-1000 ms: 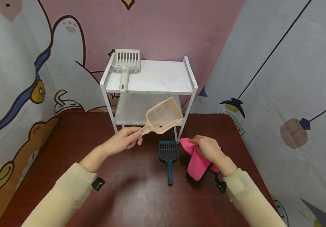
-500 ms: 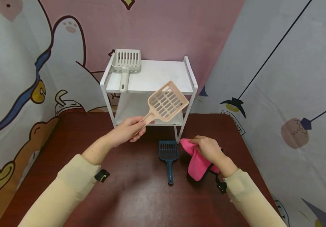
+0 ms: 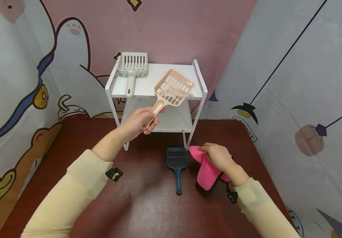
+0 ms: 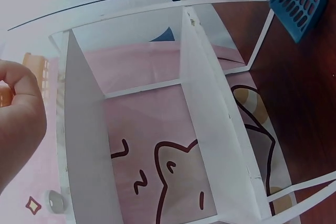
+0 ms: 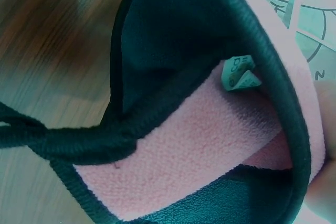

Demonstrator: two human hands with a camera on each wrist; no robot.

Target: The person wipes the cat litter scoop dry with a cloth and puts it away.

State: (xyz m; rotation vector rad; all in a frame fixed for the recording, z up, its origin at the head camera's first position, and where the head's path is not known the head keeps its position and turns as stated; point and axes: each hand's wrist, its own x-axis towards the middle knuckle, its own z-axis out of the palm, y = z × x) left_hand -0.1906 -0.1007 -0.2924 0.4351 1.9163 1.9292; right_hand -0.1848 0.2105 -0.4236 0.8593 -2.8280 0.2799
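Observation:
My left hand [image 3: 136, 124] grips the handle of a peach litter scoop [image 3: 160, 103]. The slotted head is raised and, from the head camera, overlaps the upper shelf of a white rack [image 3: 185, 77]. In the left wrist view, fingers hide most of the scoop [image 4: 34, 66]. Over to the right, my right hand [image 3: 218, 155] pinches the top of a pink fleece piece [image 3: 207, 175] with black edging. The right wrist view looks into its dark lining, where a small label [image 5: 240, 73] shows. Between the hands, a dark blue litter scoop [image 3: 178, 172] lies on the table.
An off-white litter scoop [image 3: 131, 76] lies on the left of the rack's upper shelf, its handle reaching the front edge. The two-tier rack stands at the back of the brown table [image 3: 147, 211]. A cartoon-printed cloth [image 3: 171, 29] hangs behind.
My left hand has risen and moved forward with the peach scoop, and its head has tilted and come over the upper shelf in view. My right hand and the pink fleece piece stay put.

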